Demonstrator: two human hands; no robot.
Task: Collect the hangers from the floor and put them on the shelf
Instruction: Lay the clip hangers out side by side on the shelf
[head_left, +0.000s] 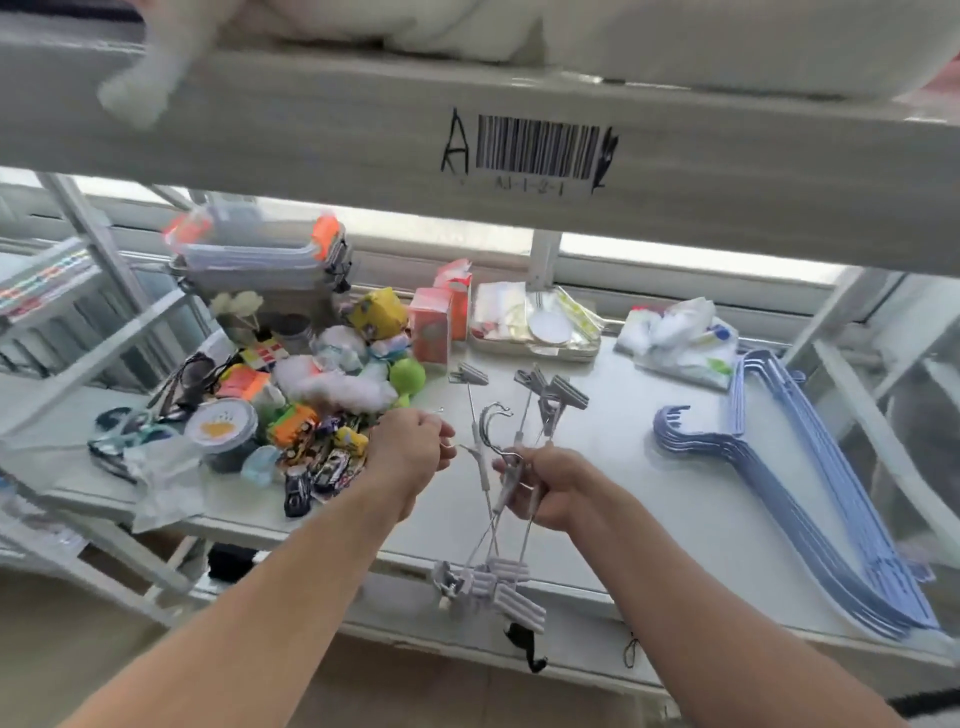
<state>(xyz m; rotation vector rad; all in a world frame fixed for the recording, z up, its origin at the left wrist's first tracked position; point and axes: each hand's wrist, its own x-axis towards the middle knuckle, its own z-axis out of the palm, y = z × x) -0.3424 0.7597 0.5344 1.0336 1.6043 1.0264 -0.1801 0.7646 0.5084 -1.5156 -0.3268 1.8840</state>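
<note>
A bundle of grey metal clip hangers (524, 410) is held over the white shelf (623, 467), with clips at both ends and hooks in the middle. My right hand (550, 488) grips the bundle at its middle. My left hand (408, 449) is closed just left of the hooks, pinching a thin wire part of the bundle. The lower clips (498, 587) hang over the shelf's front edge. A stack of blue hangers (810, 483) lies on the right side of the shelf.
A heap of small toys, toy cars and soft items (311, 410) covers the shelf's left half. Plastic boxes (260, 260), orange cartons (436, 322) and packets (540, 322) line the back. An upper shelf beam with a barcode label (535, 148) hangs overhead.
</note>
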